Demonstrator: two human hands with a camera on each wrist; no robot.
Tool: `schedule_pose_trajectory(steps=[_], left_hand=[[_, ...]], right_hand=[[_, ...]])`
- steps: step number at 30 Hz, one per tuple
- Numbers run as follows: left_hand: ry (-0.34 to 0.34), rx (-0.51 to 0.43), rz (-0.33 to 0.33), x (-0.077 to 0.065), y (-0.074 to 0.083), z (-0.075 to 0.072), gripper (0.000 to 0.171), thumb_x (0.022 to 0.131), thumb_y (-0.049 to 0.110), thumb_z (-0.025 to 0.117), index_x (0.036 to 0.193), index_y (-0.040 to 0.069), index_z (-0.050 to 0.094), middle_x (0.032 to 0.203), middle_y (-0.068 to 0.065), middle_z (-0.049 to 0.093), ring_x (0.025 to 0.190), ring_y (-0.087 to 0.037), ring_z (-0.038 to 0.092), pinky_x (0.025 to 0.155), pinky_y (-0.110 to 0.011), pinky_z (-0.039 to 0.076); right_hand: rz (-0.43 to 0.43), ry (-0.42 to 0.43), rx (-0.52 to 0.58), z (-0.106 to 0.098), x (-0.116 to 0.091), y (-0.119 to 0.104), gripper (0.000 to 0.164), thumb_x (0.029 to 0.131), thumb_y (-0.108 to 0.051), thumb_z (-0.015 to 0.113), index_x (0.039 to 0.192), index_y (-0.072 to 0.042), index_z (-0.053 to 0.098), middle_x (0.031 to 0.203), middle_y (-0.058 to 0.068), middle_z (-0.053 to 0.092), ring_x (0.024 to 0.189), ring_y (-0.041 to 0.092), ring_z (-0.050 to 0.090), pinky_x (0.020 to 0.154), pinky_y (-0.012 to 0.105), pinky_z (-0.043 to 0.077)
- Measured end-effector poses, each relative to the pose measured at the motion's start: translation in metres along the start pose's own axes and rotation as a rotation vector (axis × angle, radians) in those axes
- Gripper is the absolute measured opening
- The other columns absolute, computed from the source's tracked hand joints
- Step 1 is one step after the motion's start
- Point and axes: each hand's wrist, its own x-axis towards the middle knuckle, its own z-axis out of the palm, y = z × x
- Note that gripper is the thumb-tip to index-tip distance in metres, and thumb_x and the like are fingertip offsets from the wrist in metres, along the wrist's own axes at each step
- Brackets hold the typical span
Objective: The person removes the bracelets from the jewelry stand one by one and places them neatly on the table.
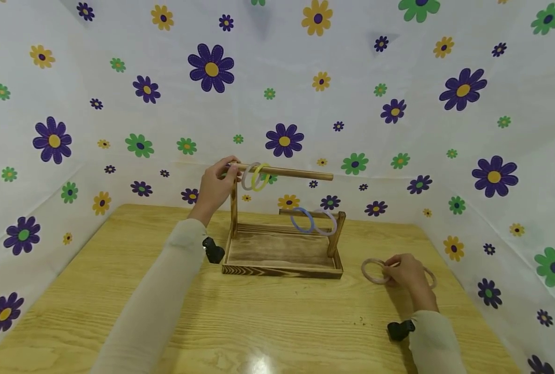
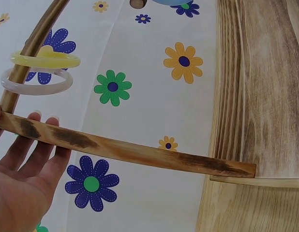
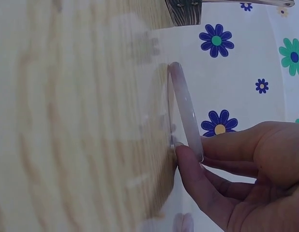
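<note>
A wooden bangle stand (image 1: 282, 270) has a tray base and two bars at different heights. My left hand (image 1: 217, 187) grips the top of its left post (image 2: 115, 148), beside the upper bar. On that bar hang a greyish-white bangle (image 2: 36, 89) and a yellow bangle (image 2: 45, 60). The lower bar carries a blue bangle (image 1: 312, 222) and a pale lavender bangle (image 1: 335, 226). To the right of the stand, my right hand (image 1: 407, 272) pinches a pale pinkish bangle (image 3: 187, 108) by its edge, slightly tilted at the tabletop. Another bangle (image 1: 432, 278) lies partly hidden behind that hand.
The stand rests on a light wood table (image 1: 268, 322). White cloth (image 1: 277, 67) printed with flowers encloses the table at the back and both sides. Small dark specks (image 1: 361, 319) lie near the right wrist. Each wrist wears a black camera.
</note>
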Motion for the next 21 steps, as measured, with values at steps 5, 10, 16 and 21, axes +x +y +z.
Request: schedule_pose_trajectory(steps=[5, 10, 16, 21], left_hand=[[0.006, 0.007, 0.017, 0.0003, -0.0018, -0.0005, 0.038, 0.11, 0.032, 0.049, 0.14, 0.011, 0.061, 0.118, -0.02, 0.072, 0.106, -0.029, 0.07, 0.081, -0.025, 0.054], [0.0, 0.006, 0.029, 0.0012, -0.0017, -0.0012, 0.04, 0.11, 0.032, 0.049, 0.141, 0.009, 0.06, 0.118, -0.019, 0.072, 0.106, -0.028, 0.07, 0.081, -0.025, 0.054], [-0.011, 0.005, 0.017, 0.0006, -0.0019, -0.001, 0.039, 0.111, 0.031, 0.048, 0.141, 0.009, 0.06, 0.12, -0.02, 0.071, 0.106, -0.026, 0.07, 0.085, -0.03, 0.056], [-0.017, -0.002, 0.012, -0.0001, -0.0004, -0.0016, 0.039, 0.111, 0.031, 0.048, 0.141, 0.009, 0.059, 0.119, -0.02, 0.071, 0.109, -0.029, 0.07, 0.087, -0.033, 0.056]], right_hand=[[0.005, 0.006, 0.011, 0.0002, 0.0004, 0.0017, 0.026, 0.092, -0.004, 0.068, 0.108, 0.017, 0.069, 0.087, 0.027, 0.075, 0.059, 0.013, 0.071, 0.057, 0.028, 0.06], [-0.003, 0.018, -0.011, -0.0013, 0.0001, 0.0021, 0.026, 0.092, -0.005, 0.07, 0.108, 0.016, 0.07, 0.085, 0.026, 0.074, 0.058, 0.012, 0.07, 0.055, 0.028, 0.059], [0.022, -0.007, -0.018, -0.0031, -0.0012, 0.0029, 0.026, 0.094, -0.007, 0.07, 0.109, 0.014, 0.07, 0.087, 0.025, 0.074, 0.06, 0.012, 0.07, 0.058, 0.028, 0.059], [0.052, -0.035, 0.017, -0.0052, -0.0015, 0.0035, 0.027, 0.095, -0.008, 0.07, 0.112, 0.014, 0.069, 0.088, 0.024, 0.073, 0.063, 0.011, 0.07, 0.06, 0.028, 0.06]])
